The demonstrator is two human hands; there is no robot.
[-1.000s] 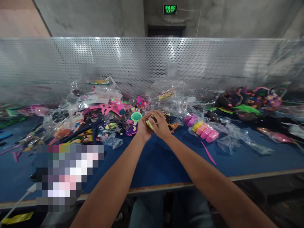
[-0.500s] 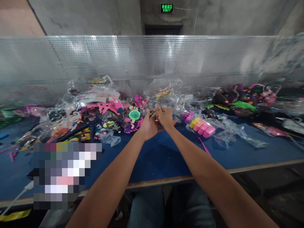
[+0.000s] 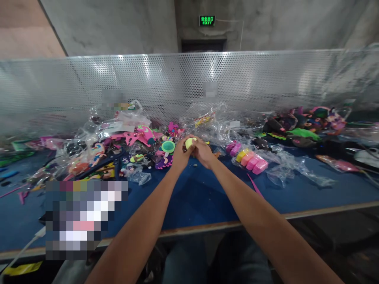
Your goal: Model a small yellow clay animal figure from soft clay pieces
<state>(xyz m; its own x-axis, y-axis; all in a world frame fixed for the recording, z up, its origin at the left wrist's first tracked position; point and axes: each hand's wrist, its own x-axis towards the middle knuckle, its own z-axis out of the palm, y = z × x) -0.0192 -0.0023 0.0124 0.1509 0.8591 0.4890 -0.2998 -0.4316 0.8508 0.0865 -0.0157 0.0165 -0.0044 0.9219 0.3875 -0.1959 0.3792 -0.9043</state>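
Observation:
Close together over the middle of the blue table, my left hand (image 3: 181,153) and my right hand (image 3: 205,153) are both closed on a small pale-yellow rounded piece (image 3: 190,143) that looks like modelling clay. Thumbs press against its near side, and fingers curl behind it, hiding part of its shape. A bit of brighter yellow shows just beyond my right fingers. Left of my hands stands a green round cup-like piece (image 3: 168,147) beside a purple decorated piece (image 3: 164,162). A tiny greyish crumb (image 3: 195,165) lies on the table below them.
Yellow, orange and pink clay blocks (image 3: 251,159) in clear wrap lie to the right, with a pink stick (image 3: 254,184) nearer. Bagged colourful figures (image 3: 89,157) crowd the left. A pixelated device with a cable is front left. A perforated metal screen (image 3: 166,79) rises behind.
Half a second ago a dark, yellow-dotted surface showed between my fingers; now a pale-yellow rounded surface does. My hands have turned inward around it, and the view has tilted slightly up.

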